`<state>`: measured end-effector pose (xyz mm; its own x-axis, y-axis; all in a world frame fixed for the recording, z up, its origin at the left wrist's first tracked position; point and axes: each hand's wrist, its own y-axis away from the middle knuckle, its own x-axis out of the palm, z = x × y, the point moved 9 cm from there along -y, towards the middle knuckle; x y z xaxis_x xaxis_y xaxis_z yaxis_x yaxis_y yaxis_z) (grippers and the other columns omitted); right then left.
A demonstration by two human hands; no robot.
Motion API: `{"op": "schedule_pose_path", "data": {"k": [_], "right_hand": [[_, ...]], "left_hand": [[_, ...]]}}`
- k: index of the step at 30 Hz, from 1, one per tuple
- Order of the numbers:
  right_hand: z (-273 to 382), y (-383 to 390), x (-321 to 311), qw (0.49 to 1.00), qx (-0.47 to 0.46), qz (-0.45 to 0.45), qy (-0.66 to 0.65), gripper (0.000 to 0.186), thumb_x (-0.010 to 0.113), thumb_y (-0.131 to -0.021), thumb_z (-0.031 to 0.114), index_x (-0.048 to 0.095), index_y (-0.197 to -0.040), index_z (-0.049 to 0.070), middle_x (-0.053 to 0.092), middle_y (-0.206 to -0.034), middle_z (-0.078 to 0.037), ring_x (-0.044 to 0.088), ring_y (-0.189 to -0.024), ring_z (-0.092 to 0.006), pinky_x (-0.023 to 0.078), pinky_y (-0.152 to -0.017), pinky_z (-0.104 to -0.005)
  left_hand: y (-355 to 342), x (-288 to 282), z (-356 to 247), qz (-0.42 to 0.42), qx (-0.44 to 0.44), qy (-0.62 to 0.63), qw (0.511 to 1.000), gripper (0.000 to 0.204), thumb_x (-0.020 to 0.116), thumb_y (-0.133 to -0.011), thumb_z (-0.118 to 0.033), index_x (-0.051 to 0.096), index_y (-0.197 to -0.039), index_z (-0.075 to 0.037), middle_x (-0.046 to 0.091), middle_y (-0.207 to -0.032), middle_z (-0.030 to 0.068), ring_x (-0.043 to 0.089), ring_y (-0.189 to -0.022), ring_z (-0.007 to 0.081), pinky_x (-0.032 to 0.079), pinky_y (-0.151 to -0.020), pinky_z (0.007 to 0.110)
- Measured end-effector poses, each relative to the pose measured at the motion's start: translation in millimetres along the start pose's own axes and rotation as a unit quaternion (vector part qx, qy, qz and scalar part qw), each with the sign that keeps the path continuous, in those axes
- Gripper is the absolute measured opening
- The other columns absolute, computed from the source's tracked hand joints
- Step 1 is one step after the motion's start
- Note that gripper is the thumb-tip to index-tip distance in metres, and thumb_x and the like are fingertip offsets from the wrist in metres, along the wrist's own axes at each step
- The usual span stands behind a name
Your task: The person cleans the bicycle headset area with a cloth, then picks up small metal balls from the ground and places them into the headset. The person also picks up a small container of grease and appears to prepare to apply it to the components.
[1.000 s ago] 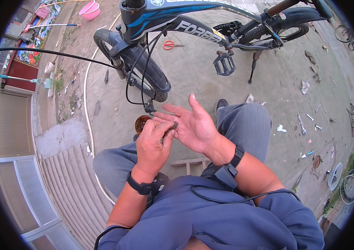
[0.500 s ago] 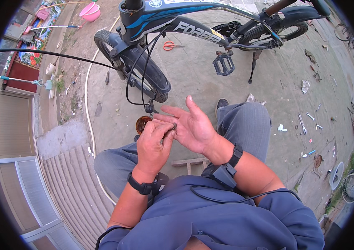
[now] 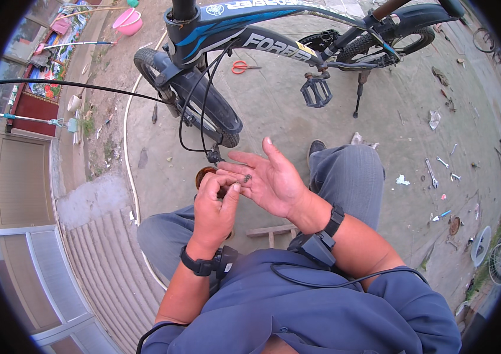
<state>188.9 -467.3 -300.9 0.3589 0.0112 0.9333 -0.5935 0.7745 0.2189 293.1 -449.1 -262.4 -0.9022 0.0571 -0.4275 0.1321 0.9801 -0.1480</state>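
Observation:
My right hand [image 3: 275, 184] is held palm up, fingers stretched out and thumb raised. A few tiny dark pieces [image 3: 247, 178] lie on its fingers near the palm; their kind is too small to tell. Beside them, my left hand [image 3: 214, 207] is closed in a pinch, thumb against forefinger; whatever is between the tips I cannot make out. Just beyond the fingers hangs a black fitting [image 3: 214, 156] on the bicycle's cables. A brown bowl [image 3: 203, 174] stands partly hidden behind my left hand. The bicycle [image 3: 244, 41], black, blue and white, stands in front of me.
Red-handled scissors [image 3: 244, 67] lie beyond the front wheel [image 3: 209, 106]. Wrenches [image 3: 431, 172] and scraps are scattered on the ground at right. A pale hose [image 3: 128, 159] runs along the left, near ridged steps [image 3: 106, 259]. A small wooden stool [image 3: 271, 231] is between my knees.
My left fingertips have drawn back slightly from my right palm, so the small dark pieces there show more clearly. The right hand has stayed nearly still.

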Motion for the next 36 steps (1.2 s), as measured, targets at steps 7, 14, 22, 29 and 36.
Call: {"op": "schedule_pose_path", "data": {"k": [7, 14, 22, 29, 36], "right_hand": [[0, 0, -2, 1.0, -0.003, -0.004, -0.002, 0.094, 0.038, -0.101, 0.067, 0.026, -0.153, -0.01, 0.036, -0.155, -0.029, 0.042, -0.143, -0.033, 0.032, -0.12, -0.0446], [0, 0, -4, 1.0, -0.009, -0.007, -0.006, 0.089, 0.039, -0.102, 0.064, 0.03, -0.151, -0.01, 0.041, -0.151, -0.028, 0.043, -0.141, -0.0332, 0.033, -0.121, -0.0448], [1, 0, -7, 1.0, -0.016, -0.024, -0.002, 0.081, 0.04, -0.104, 0.059, 0.037, -0.148, -0.009, 0.048, -0.146, -0.025, 0.048, -0.138, -0.0334, 0.035, -0.119, -0.0448], [0, -1, -11, 0.999, -0.011, -0.032, 0.005, 0.078, 0.04, -0.104, 0.058, 0.04, -0.145, -0.009, 0.05, -0.144, -0.024, 0.049, -0.137, -0.0328, 0.036, -0.119, -0.0445], [-3, -3, -14, 1.0, -0.011, -0.028, 0.007, 0.074, 0.042, -0.105, 0.055, 0.042, -0.144, -0.008, 0.051, -0.144, -0.023, 0.05, -0.136, -0.0321, 0.037, -0.118, -0.0439]], "left_hand": [[1, -1, 15, 0.01, -0.056, 0.063, 0.996, 0.015, 0.058, -0.105, -0.016, 0.058, -0.103, -0.001, 0.06, -0.092, 0.0022, 0.056, -0.077, 0.0068, 0.044, -0.068, 0.022], [8, -1, 27, -0.003, -0.198, 0.187, 0.962, 0.017, 0.057, -0.106, -0.021, 0.059, -0.105, -0.004, 0.058, -0.08, -0.0009, 0.049, -0.068, 0.0046, 0.04, -0.06, 0.02], [12, 3, 35, -0.034, -0.266, 0.323, 0.908, 0.013, 0.057, -0.105, -0.018, 0.059, -0.103, -0.005, 0.057, -0.081, 0.0002, 0.052, -0.064, 0.0067, 0.038, -0.05, 0.02], [15, 5, 37, -0.047, -0.289, 0.346, 0.892, 0.013, 0.057, -0.105, -0.019, 0.06, -0.101, -0.007, 0.057, -0.086, -0.0002, 0.053, -0.065, 0.0067, 0.038, -0.048, 0.02], [14, 6, 35, -0.038, -0.283, 0.349, 0.892, 0.014, 0.056, -0.106, -0.019, 0.06, -0.101, -0.007, 0.058, -0.088, 0.0005, 0.053, -0.065, 0.0063, 0.038, -0.048, 0.019]]}}
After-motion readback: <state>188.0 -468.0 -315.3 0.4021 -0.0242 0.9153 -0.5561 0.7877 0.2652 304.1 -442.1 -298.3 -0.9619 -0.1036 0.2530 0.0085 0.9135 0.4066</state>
